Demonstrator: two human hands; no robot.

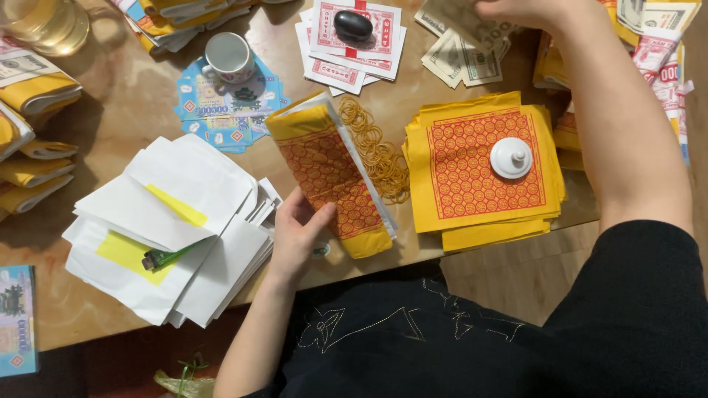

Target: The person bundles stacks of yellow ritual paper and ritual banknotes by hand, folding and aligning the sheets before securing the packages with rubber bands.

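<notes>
Near the middle of the frame the left hand (299,225) grips a folded bundle of yellow paper printed with a red lattice pattern (330,175), its fingers closed on the bundle's lower left edge; white sheets show along the bundle's right side. The bundle rests tilted on the brown wooden desk (125,110), just left of a loose heap of tan rubber bands (377,147). The right hand (516,11) reaches to the top edge of the frame, touching a spread of grey-green paper notes (461,55); whether its fingers are closed on a note cannot be told, since most of the hand is cut off.

To the right of the rubber bands lies a square stack of yellow sheets with the same red pattern (479,173), weighted by a small white ceramic lid with a knob (511,157). At the left, a fanned pile of white paper sheets with yellow rectangles (166,228) carries a small green lighter (158,258). Above it lie blue printed notes (228,107) with a white cup (228,57) standing on them. At top centre, red-and-white printed slips (354,44) are held down by a dark oval stone (353,25). Folded yellow-and-white bundles (33,158) line the left edge.
</notes>
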